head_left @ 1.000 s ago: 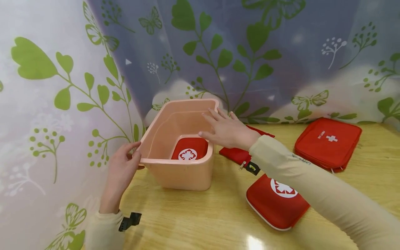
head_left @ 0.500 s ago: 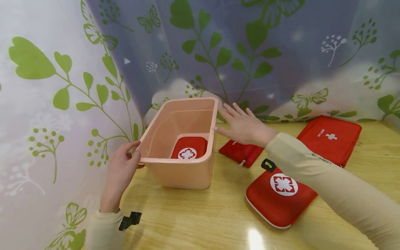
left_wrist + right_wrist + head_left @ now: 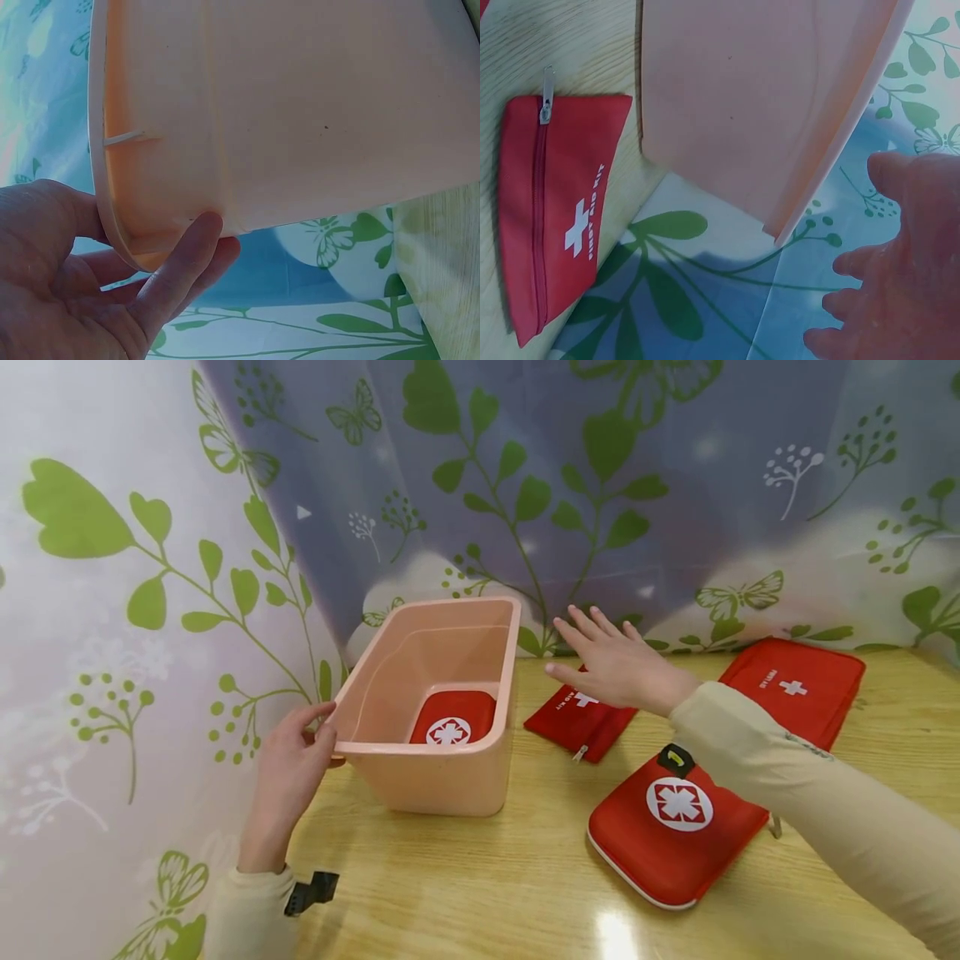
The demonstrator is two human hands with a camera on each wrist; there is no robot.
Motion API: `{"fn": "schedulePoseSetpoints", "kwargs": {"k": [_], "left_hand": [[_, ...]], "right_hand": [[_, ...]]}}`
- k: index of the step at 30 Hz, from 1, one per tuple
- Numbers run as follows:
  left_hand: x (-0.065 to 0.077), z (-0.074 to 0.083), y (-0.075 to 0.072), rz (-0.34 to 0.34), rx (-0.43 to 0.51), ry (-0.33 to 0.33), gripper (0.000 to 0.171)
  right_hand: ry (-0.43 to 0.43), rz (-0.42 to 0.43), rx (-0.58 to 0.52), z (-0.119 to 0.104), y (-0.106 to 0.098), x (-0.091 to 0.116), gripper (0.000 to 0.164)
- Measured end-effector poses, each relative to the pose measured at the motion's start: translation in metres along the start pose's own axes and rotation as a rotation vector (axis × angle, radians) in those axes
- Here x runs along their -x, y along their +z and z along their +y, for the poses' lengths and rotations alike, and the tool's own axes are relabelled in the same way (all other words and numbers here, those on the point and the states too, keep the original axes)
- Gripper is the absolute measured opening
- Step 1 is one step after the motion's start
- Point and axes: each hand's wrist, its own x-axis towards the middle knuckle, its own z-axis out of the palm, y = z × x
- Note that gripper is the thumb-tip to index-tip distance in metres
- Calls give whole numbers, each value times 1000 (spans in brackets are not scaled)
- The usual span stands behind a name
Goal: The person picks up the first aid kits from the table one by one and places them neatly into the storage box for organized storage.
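A peach plastic bin (image 3: 438, 783) stands on the table, with a red zip case (image 3: 471, 708) bearing a white emblem lying inside. My left hand (image 3: 287, 768) grips the bin's near left corner. In the left wrist view, the thumb and fingers of that hand (image 3: 90, 292) are around the rim. Off the bin's right side my right hand (image 3: 615, 667) hovers, fingers straight and spread, holding nothing. Below it lies a small red first aid pouch (image 3: 557, 720), partly covered by the hand; its zipper and white cross show on the pouch (image 3: 574, 217) in the right wrist view.
Nearer me on the right lies another red case (image 3: 645, 852) with a round white emblem, partly under the right sleeve (image 3: 810, 777). A larger red first aid bag (image 3: 821, 681) sits farther right. Patterned curtains (image 3: 465, 485) close off the back and left.
My right hand has moved right, from over the bin's right rim to above the small pouch, uncovering more of the front case. The left hand keeps its grip on the bin.
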Motion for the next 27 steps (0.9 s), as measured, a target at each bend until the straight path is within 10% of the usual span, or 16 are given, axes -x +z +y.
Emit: {"fn": "schedulePoseSetpoints", "kwargs": {"k": [27], "left_hand": [[1,1,1,11,37,8,40]], "right_hand": [[120,9,-31,80,0,45,88]]}}
